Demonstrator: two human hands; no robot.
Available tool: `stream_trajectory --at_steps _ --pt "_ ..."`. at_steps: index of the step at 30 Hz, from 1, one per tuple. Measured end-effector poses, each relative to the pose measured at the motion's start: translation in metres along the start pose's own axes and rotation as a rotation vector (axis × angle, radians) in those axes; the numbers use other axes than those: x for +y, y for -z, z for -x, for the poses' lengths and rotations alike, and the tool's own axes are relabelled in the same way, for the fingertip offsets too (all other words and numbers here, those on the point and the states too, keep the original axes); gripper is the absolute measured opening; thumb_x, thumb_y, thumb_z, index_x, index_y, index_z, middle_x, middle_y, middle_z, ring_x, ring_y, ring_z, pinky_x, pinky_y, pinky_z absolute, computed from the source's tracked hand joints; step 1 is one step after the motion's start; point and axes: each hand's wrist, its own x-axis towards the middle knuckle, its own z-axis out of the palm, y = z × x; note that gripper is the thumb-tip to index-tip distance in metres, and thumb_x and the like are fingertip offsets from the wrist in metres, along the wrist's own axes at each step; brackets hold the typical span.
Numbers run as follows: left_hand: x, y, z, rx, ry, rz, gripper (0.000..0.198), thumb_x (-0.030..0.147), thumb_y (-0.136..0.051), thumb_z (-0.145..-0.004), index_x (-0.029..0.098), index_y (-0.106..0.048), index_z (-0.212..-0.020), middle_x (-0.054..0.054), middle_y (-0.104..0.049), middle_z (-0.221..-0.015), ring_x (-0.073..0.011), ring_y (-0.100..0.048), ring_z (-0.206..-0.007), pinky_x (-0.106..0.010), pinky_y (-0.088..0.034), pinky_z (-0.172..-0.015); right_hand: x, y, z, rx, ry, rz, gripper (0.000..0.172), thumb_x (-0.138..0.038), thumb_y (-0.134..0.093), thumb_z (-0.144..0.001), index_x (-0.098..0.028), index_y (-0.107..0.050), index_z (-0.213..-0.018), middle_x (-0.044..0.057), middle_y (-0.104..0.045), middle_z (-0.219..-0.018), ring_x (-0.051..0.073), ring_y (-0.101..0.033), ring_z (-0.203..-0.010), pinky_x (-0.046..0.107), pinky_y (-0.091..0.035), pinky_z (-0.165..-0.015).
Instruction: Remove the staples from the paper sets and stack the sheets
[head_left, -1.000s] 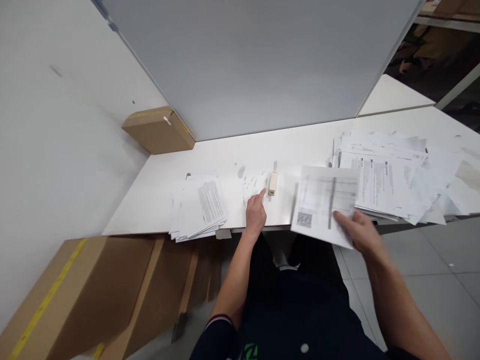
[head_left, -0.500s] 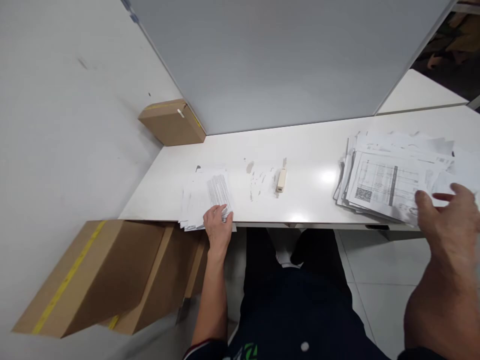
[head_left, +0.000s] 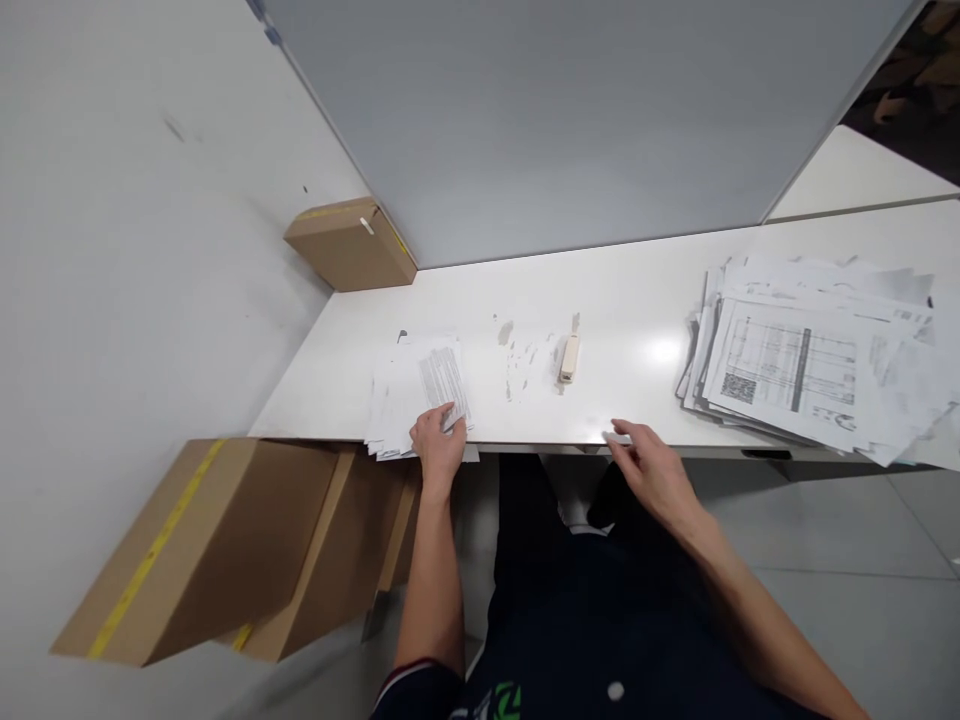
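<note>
My left hand (head_left: 439, 445) is at the near edge of the smaller paper stack (head_left: 394, 400), left of the middle of the white table (head_left: 637, 300). Its bent fingers and thumb are closed on the lower corner of a printed sheet (head_left: 441, 375) on top. My right hand (head_left: 652, 470) hovers by the table's front edge, thumb and index finger apart. A small pale patch shows between those fingertips; I cannot make out what it is. Far to the right lies a larger, uneven pile of printed papers (head_left: 810, 360), the top one with a QR code.
A beige block-like item (head_left: 570, 358) lies mid-table beside scuff marks. A cardboard box (head_left: 352, 245) sits in the far left corner. Larger taped boxes (head_left: 202, 550) stand below the table's left end. A grey panel (head_left: 585, 120) rises behind the table.
My right hand has moved left from the large paper pile to the middle of the table's front edge. My left hand stays on the smaller stack. The view has shifted slightly.
</note>
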Motion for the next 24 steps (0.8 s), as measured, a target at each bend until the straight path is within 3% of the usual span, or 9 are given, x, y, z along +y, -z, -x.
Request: stream_trajectory --at_steps 5,11,13,15,18,21,24 --pt "-0.01 -0.001 -0.004 0.078 -0.011 0.147 0.024 0.035 -0.047 -0.077 0.018 -0.064 -0.08 -0.006 -0.062 -0.084 -0.0198 -0.053 -0.084 -0.035 -0.042 -0.079 -0.002 -0.012 0.005 -0.083 0.043 0.023 0.034 -0.037 -0.033 -0.089 -0.02 -0.048 -0.115 0.012 -0.057 -0.106 0.019 -0.06 -0.068 0.035 -0.047 -0.066" --pt "-0.011 0.007 -0.004 0.257 0.121 0.343 0.023 0.038 -0.055 -0.073 0.016 -0.062 -0.073 -0.002 -0.06 -0.071 -0.0147 -0.054 -0.07 -0.028 -0.044 -0.069 -0.003 -0.019 0.005 -0.101 0.066 -0.013 0.034 -0.037 -0.034 -0.089 -0.02 -0.05 -0.114 0.012 -0.057 -0.107 0.02 -0.06 -0.07 0.037 -0.047 -0.069" --pt "-0.001 0.012 0.003 0.333 0.058 0.389 0.02 0.036 -0.058 -0.072 0.016 -0.061 -0.071 -0.002 -0.06 -0.072 -0.0152 -0.055 -0.073 -0.03 -0.045 -0.072 -0.008 -0.02 0.004 -0.115 0.056 -0.086 0.034 -0.038 -0.037 -0.088 -0.02 -0.052 -0.113 0.012 -0.058 -0.105 0.02 -0.06 -0.071 0.038 -0.047 -0.072" --pt "0.012 0.015 0.019 0.364 -0.102 0.399 0.015 0.032 -0.059 -0.073 0.017 -0.061 -0.071 -0.003 -0.061 -0.074 -0.0158 -0.056 -0.077 -0.032 -0.045 -0.076 -0.017 -0.022 0.003 -0.164 -0.008 -0.25 0.036 -0.042 -0.042 -0.085 -0.02 -0.053 -0.111 0.01 -0.061 -0.102 0.019 -0.06 -0.071 0.037 -0.047 -0.072" --pt "0.034 0.013 0.057 0.213 -0.399 0.363 0.005 0.024 -0.058 -0.076 0.021 -0.062 -0.074 -0.002 -0.063 -0.076 -0.0169 -0.056 -0.083 -0.037 -0.044 -0.082 -0.031 -0.028 -0.004 -0.343 -0.205 -0.703 0.043 -0.048 -0.044 -0.083 -0.02 -0.052 -0.114 0.01 -0.062 -0.103 0.017 -0.062 -0.073 0.034 -0.05 -0.07" --pt "0.05 0.004 0.094 0.011 -0.625 0.278 0.012 0.019 -0.054 -0.077 0.025 -0.064 -0.079 -0.002 -0.066 -0.078 -0.0203 -0.056 -0.091 -0.042 -0.041 -0.085 -0.037 -0.038 -0.012 -0.498 -0.356 -1.066 0.045 -0.052 -0.045 -0.081 -0.018 -0.054 -0.11 0.009 -0.063 -0.102 0.017 -0.063 -0.076 0.032 -0.052 -0.069" --pt "0.055 -0.004 0.111 -0.188 -0.785 0.218 0.012 0.023 -0.056 -0.077 0.027 -0.065 -0.085 -0.002 -0.067 -0.084 -0.0231 -0.055 -0.097 -0.043 -0.039 -0.086 -0.031 -0.048 -0.017 -0.44 -0.403 -1.107 0.038 -0.044 -0.056 -0.076 -0.014 -0.059 -0.1 0.008 -0.068 -0.091 0.02 -0.063 -0.077 0.031 -0.051 -0.07"
